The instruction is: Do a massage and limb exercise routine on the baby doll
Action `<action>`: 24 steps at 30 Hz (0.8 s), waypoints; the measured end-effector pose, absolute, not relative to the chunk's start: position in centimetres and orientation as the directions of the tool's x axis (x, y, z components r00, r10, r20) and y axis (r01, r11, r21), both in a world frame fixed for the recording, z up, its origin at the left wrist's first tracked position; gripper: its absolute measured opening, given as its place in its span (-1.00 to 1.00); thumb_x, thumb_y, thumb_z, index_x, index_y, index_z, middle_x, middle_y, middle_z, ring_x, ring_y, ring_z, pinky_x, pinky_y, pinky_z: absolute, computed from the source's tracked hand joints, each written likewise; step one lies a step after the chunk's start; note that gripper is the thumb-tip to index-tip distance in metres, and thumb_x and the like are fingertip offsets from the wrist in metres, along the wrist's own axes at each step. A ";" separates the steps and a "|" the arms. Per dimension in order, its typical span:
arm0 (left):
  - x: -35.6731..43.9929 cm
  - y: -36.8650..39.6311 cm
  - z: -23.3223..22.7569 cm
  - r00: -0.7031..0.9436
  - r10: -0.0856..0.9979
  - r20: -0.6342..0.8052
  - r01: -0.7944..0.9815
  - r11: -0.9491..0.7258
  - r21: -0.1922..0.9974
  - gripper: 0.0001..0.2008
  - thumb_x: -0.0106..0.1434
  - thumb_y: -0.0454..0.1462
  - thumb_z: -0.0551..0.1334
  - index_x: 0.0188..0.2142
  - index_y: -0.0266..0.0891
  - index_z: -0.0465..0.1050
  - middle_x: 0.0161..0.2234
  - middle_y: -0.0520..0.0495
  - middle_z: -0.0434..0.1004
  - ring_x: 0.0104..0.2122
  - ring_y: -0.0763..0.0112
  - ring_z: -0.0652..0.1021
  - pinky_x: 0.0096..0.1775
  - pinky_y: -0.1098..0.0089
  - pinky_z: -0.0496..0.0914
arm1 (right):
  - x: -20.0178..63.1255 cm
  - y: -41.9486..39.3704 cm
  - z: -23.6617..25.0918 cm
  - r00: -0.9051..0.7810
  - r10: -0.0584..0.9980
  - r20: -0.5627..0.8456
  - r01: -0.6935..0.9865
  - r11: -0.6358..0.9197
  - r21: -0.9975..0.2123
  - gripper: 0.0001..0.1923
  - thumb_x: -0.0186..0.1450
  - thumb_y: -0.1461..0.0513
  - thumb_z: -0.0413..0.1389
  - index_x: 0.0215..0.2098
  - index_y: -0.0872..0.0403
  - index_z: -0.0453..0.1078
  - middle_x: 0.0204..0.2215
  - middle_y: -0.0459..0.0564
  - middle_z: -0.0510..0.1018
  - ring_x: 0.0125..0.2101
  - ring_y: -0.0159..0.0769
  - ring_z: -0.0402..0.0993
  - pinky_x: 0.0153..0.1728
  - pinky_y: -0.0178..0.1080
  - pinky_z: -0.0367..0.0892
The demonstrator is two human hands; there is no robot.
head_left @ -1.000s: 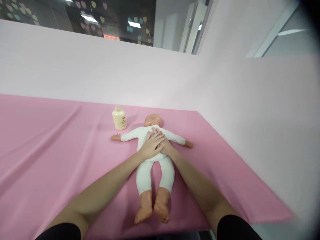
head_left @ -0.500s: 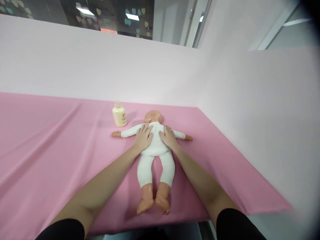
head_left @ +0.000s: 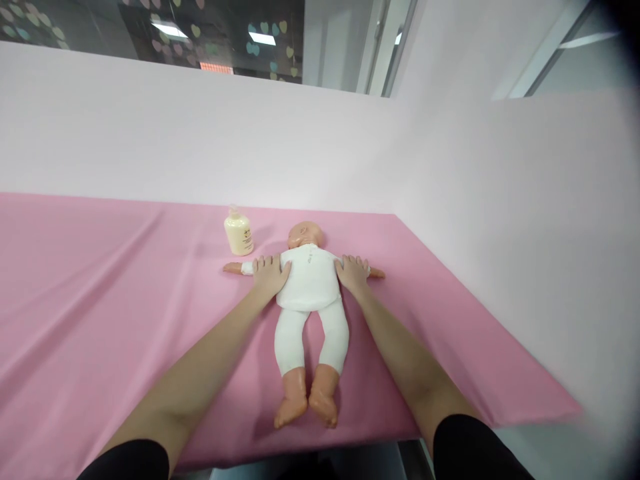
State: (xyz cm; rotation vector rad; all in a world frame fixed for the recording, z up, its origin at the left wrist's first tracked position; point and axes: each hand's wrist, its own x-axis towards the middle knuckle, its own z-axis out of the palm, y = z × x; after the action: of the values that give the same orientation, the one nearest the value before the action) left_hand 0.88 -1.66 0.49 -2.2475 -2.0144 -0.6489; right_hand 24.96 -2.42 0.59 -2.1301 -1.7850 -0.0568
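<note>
Pink cloth (head_left: 100,280) bears doll (head_left: 310,287); left hand (head_left: 269,273), right hand (head_left: 353,272) flat, fingers spread, on its arms; bottle (head_left: 239,233) near

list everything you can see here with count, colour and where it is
baby doll: 1, white suit and tan skin, on its back mid-cloth, arms spread, head toward the wall
bottle: 1, cream with a pump top, upright beside the doll's head
cloth: 1, pink, covers the table
wall panels: pale pink, behind and to the right of the table
left hand: 1, flat on the doll's arm near the shoulder
right hand: 1, flat on the doll's other arm
</note>
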 end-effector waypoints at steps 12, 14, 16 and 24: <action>5.9 -7.0 2.0 0.408 0.894 0.186 0.859 -0.445 0.252 -0.45 0.31 -0.21 -0.08 0.25 -0.38 0.05 0.28 -0.38 0.01 0.28 -0.13 -0.01 0.16 -0.20 -0.07 | 19.6 -4.7 2.9 -0.493 0.799 0.344 0.736 0.594 -0.324 -0.48 0.41 0.13 -0.30 0.30 0.01 0.00 0.34 -0.03 -0.07 0.33 -0.24 -0.30 0.26 -0.01 -0.26; 6.5 -8.0 2.1 0.496 0.841 0.218 0.815 -0.537 0.218 -0.45 0.29 -0.22 -0.04 0.23 -0.41 0.10 0.24 -0.39 0.12 0.27 -0.10 0.05 0.20 -0.14 -0.11 | 19.7 -4.9 3.0 -0.533 0.779 0.332 0.700 0.626 -0.344 -0.50 0.42 0.15 -0.34 0.26 -0.01 0.09 0.32 -0.06 -0.01 0.33 -0.28 -0.24 0.27 -0.03 -0.27; 6.8 -8.5 2.0 0.506 0.829 0.237 0.807 -0.552 0.209 -0.44 0.27 -0.22 -0.02 0.22 -0.44 0.12 0.21 -0.40 0.17 0.25 -0.07 0.11 0.22 -0.10 -0.10 | 20.0 -4.7 3.0 -0.526 0.786 0.324 0.697 0.617 -0.365 -0.50 0.42 0.15 -0.35 0.25 -0.02 0.11 0.32 -0.08 0.02 0.33 -0.30 -0.22 0.27 -0.04 -0.26; 6.2 -7.6 1.4 0.505 0.822 0.265 0.773 -0.567 0.285 -0.47 0.27 -0.20 0.00 0.22 -0.32 0.12 0.24 -0.29 0.15 0.26 0.06 0.11 0.22 -0.06 -0.09 | 19.8 -4.2 2.2 -0.405 0.868 0.286 0.790 0.490 -0.369 -0.47 0.41 0.12 -0.35 0.32 -0.01 -0.05 0.34 -0.12 -0.09 0.33 -0.28 -0.27 0.27 -0.06 -0.23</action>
State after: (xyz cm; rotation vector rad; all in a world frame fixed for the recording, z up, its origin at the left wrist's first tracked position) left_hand 6.19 -7.58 1.37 -2.8353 -1.5111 -0.6148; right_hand 19.79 -4.21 2.22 -1.3728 -2.3004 0.2413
